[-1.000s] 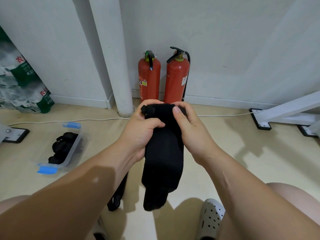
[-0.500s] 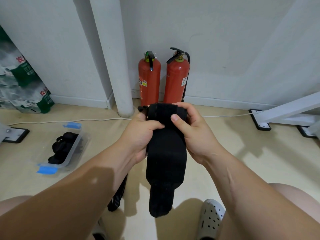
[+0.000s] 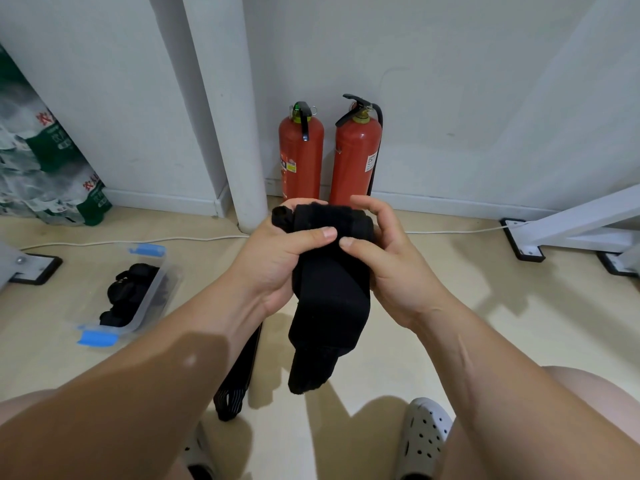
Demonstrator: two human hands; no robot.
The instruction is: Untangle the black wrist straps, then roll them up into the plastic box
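A black wrist strap [image 3: 329,299] hangs in front of me, its top end rolled into a thick coil. My left hand [image 3: 277,261] grips the left side of that coil, thumb across the front. My right hand [image 3: 384,258] holds the right side, thumb tip meeting the left thumb. The loose tail dangles down toward the floor. A clear plastic box [image 3: 162,285] with blue clips lies on the floor at the left, with rolled black straps [image 3: 130,292] inside. Another black strap [image 3: 239,382] lies on the floor beneath my left forearm.
Two red fire extinguishers [image 3: 329,157] stand against the wall beside a white pipe [image 3: 228,109]. A white cable [image 3: 121,241] runs along the floor. White frame legs [image 3: 571,226] with black feet stand at the right, packs of bottles [image 3: 45,168] at the left. My shoes [image 3: 424,438] are below.
The coil at the strap's top has grown thicker as both hands turned it, and the dangling tail has become shorter. My thumbs have come together on the front.
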